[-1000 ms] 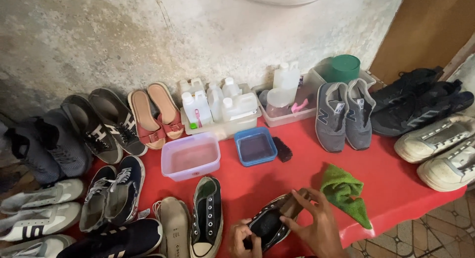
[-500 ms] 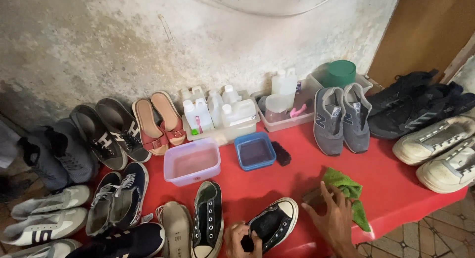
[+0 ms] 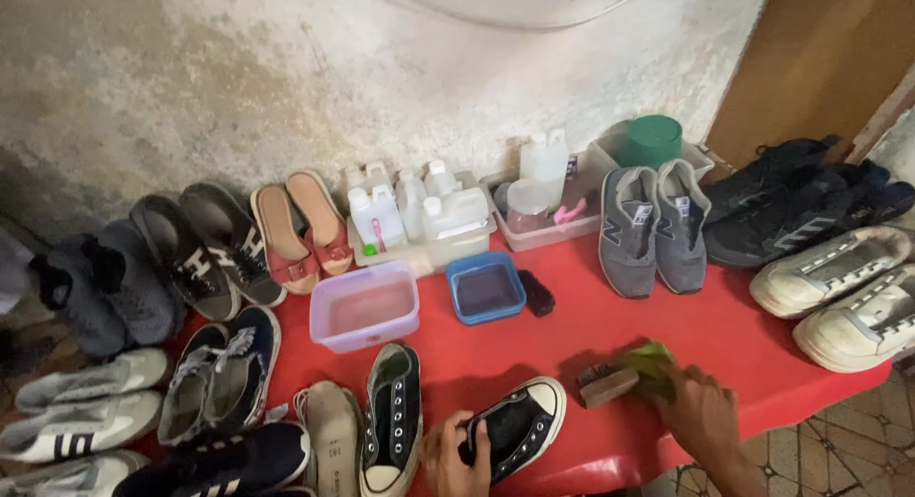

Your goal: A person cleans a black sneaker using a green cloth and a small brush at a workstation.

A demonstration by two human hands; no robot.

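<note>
A: Hands, two. Holdings?

B: Left hand, fingers curled round the heel of one black canvas sneaker with white toe cap; it lies at the front edge of the red bench, toe pointing up and right. Right hand, closed on one green cloth, which lies bunched on the bench well right of that sneaker.

A: Beside the cloth?

B: One wooden brush, touching the cloth's left side, bristles up.

A: Containers?

B: One pink tub, one blue tub, side by side mid-bench; one small black brush just right of the blue tub. Behind them, two clear trays of white bottles; exact bottle count cannot be told. One green cup at the back.

A: Other footwear?

B: One matching black sneaker left of the held one. One pair of grey trainers. One pair of pink sandals. One pair of white shoes at far right, black shoes behind them
</note>
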